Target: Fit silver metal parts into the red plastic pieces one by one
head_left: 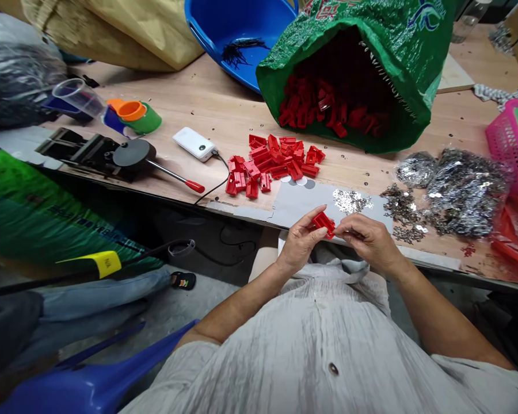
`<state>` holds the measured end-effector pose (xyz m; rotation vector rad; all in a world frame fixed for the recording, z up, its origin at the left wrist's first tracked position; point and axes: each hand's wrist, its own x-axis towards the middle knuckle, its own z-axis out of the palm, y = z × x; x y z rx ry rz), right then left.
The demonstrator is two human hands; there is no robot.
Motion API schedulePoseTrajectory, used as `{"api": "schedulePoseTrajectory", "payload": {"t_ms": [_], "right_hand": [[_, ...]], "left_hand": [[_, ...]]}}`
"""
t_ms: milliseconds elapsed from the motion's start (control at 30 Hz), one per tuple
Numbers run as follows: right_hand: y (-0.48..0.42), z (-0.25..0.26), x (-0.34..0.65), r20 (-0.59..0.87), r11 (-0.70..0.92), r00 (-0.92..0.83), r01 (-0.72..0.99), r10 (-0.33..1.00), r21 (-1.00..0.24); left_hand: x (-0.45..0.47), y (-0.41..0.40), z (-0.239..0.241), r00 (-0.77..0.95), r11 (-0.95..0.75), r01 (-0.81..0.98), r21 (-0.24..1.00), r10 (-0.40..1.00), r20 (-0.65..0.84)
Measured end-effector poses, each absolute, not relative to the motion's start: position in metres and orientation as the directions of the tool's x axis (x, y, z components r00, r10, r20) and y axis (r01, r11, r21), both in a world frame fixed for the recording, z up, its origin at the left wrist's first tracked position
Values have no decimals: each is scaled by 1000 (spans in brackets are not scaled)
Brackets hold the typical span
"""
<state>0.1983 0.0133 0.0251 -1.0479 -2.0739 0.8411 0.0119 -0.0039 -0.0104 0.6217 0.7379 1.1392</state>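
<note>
My left hand (300, 241) pinches a small red plastic part (323, 222) at the near edge of the wooden table (224, 109). My right hand (369, 238) meets it from the right, its fingers closed against the same part; whether a small metal piece is in them I cannot make out. Just beyond the hands lies a little heap of shiny metal pieces (349, 200) on a grey sheet (302, 201). A pile of the same red parts (276, 164) lies farther back on the table.
A green sack (371, 40) lies open with more red parts inside. A blue basin (237, 29) stands behind. Bags of metal pieces (457, 190) and a pink basket (509, 144) are at right. A white power bank (194, 144), a hand press (125, 155) and cups (133, 112) lie left.
</note>
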Motion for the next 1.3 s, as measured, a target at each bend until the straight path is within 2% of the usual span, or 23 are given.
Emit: {"api": "schedulePoseTrajectory", "payload": {"t_ms": [67,167,433,600,700,767,833,1067,1300], "right_hand": [[14,24,200,280,486,-478,389,833,-783],[13,21,203,226,448,-519,354,824,-821],[8,16,214,-7,172,-411,397,912,-901],[7,9,215,67,274,-409,473,910,-837],[7,1,213,90,317,-393,563,915,-763],[8,-3,211,74,308,-377,612,923,-728],[8,-6,208,50,287,-357,652,933,-701],[16,-7,200,10,289,-378,690,926,-664],[21,-13,197,14,320,-403,705,915,-633]], "left_hand": [[12,-4,-10,251,302,-571,763,950,-187],[12,-5,-10,275,295,-573,765,948,-160],[12,-5,-18,292,273,-525,806,948,-131],[4,5,-25,291,121,-377,918,957,-6],[-3,17,-29,264,-53,-115,992,961,82],[-7,25,-33,268,-140,63,988,956,118],[-10,31,-36,294,-188,162,969,946,134],[-13,43,-40,351,-282,266,922,919,180],[-14,46,-38,364,-237,252,938,921,135]]}}
